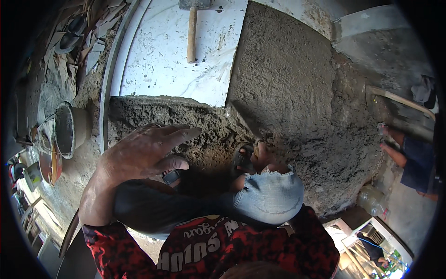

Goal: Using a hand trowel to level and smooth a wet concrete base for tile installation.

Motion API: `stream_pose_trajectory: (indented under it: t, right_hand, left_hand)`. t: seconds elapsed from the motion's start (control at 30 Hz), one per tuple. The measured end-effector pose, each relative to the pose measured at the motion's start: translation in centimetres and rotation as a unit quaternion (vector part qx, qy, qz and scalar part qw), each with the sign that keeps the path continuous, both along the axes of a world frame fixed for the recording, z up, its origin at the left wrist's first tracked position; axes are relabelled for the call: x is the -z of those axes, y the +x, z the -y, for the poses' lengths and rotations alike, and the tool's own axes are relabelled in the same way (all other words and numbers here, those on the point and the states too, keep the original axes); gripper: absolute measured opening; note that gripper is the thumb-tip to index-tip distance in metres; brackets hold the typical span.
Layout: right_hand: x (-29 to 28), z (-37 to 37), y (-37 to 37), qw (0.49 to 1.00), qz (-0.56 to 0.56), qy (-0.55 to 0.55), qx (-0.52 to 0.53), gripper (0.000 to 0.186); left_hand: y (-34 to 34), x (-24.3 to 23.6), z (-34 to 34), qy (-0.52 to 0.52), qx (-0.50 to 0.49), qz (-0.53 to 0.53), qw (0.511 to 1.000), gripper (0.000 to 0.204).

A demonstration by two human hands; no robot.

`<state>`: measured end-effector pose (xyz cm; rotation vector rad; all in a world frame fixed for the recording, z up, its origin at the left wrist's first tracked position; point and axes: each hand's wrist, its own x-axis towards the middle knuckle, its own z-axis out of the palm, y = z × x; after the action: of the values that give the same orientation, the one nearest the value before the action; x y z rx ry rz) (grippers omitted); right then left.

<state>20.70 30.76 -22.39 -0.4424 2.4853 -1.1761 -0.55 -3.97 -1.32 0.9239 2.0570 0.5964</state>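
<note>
My left hand [144, 151], dusted with cement, hovers over the rough mortar strip with its fingers stretched out and nothing in them. My right hand [263, 156] is closed beside my right knee, on what looks like a mortar-coated trowel [245, 122]; its handle is mostly hidden by the fingers. The blade lies against the wet grey mortar bed [288, 69], near the corner of a large white marbled tile [172, 74]. On that tile rests a mallet [192, 35] with a wooden handle. My sandalled foot [242, 157] stands just left of my right hand.
A long metal straightedge [108, 88] runs along the tile's left side. Farther left stand a mortar-smeared bucket [80, 128], a reddish bucket [46, 163] and broken tile pieces [95, 53]. At right are another person's legs [395, 151], a plastic jug [370, 199] and a wooden strip [402, 101].
</note>
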Motion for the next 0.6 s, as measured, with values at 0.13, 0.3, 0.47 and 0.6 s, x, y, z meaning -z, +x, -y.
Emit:
stream_pose_trajectory:
  t: [0.13, 0.3, 0.47, 0.6]
  right_hand:
    - [0.3, -0.6, -1.7, 0.987, 0.009, -0.014, 0.161, 0.045]
    - [0.4, -1.7, -10.1, 0.951, 0.011, 0.095, 0.293, 0.053]
    - [0.1, -4.1, -15.7, 0.93, 0.119, 0.098, 0.335, 0.057]
    - [-4.8, -4.4, -14.9, 0.922, 0.321, 0.012, 0.218, 0.056]
  left_hand:
    - [-0.2, 0.0, 0.1, -0.01, 0.015, -0.033, 0.999, 0.069]
    - [-0.1, -0.2, -0.3, -0.002, 0.007, -0.004, 1.0, 0.069]
    - [-0.2, -0.3, -0.3, -0.015, -0.002, 0.014, 1.0, 0.072]
    - [-0.1, -0.6, 0.3, -0.016, -0.01, 0.004, 1.0, 0.073]
